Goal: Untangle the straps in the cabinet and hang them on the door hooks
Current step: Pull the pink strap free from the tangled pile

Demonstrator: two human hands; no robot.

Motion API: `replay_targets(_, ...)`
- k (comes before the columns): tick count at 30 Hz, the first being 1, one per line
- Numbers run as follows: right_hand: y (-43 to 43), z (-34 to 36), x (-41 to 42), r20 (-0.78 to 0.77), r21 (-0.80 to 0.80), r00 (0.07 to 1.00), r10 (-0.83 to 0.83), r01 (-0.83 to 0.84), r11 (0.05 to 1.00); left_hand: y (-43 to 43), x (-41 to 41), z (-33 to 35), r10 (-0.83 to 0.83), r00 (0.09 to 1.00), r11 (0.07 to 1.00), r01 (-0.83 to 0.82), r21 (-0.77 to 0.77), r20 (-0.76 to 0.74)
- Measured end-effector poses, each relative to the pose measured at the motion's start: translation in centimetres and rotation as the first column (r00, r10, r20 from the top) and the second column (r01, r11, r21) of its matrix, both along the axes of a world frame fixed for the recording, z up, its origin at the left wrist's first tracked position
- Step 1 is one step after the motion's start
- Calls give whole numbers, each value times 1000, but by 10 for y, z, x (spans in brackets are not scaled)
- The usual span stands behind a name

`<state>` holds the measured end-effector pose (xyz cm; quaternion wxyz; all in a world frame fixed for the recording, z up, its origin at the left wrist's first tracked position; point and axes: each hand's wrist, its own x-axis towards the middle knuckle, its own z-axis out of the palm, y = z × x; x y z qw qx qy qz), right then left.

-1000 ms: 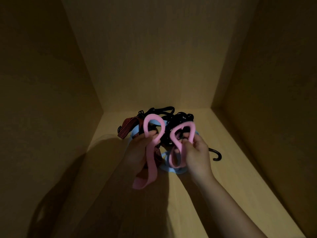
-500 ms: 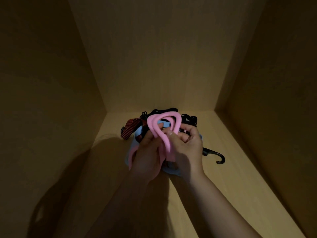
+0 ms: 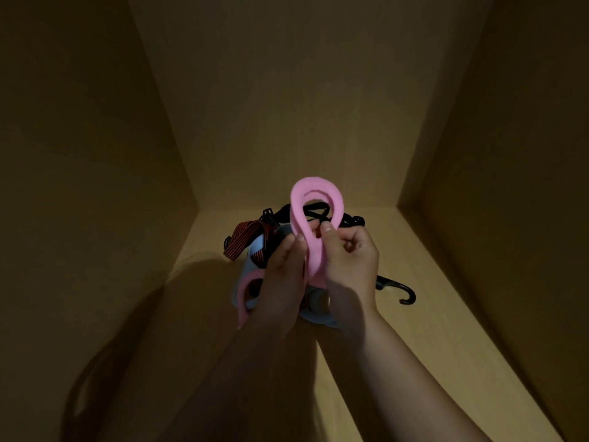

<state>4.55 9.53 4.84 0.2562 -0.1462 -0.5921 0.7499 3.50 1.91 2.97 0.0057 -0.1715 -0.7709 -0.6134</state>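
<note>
Two grips, left hand [image 3: 283, 279] and right hand [image 3: 353, 266], pinch pink strap [image 3: 318, 184] below its upright loop.

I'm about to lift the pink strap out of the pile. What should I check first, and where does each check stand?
1. Grip on the pink strap: ok. The left hand and right hand both pinch it just below its loop.
2. Loop clear of the pile: cannot tell. The black straps show through it from behind.
3. Pink tail free: cannot tell. It runs down beside the left hand, over the blue strap, and the hand hides where it leads.
4. Clearance from the black hook: ok. It lies apart on the cabinet floor, right of the right hand.
5. View of the door hooks: not ok. None are in view.
</note>
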Motion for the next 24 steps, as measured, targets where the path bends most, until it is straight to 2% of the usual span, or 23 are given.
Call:
replay_targets(1,-1,1,-2,10,-6,1000,-10,10,1000,1,-1,-7,55,999,998,-55,43,0)
replay_targets(3,-3,4,-6,37,-15,999,-29,29,999,1,-4,-1,109,988,982,-125,143,113)
replay_targets(5,-4,9,-9,51,-20,998,-35,36,999,5,-8,11,-3,980,933,-69,352,201)
replay_targets(9,-3,26,-12,56,-21,998,5,-4,1000,8,-15,32,-93,957,840,-73,538,275)
replay_targets(12,-3,40,-12,17,-30,999,51,-51,998,8,-16,43,-49,984,842,-51,538,170)
replay_targets(15,-3,54,-13,-27,-17,994,103,-104,994,9,-23,57,-31,990,815,-54,577,137)
replay_targets(20,-2,71,-16,-39,131,971,237,-231,964,5,-43,88,-51,991,784,-34,620,120)
replay_targets(24,-1,80,-25,-61,285,969,241,-214,934,6,-54,110,-59,996,750,0,662,67)
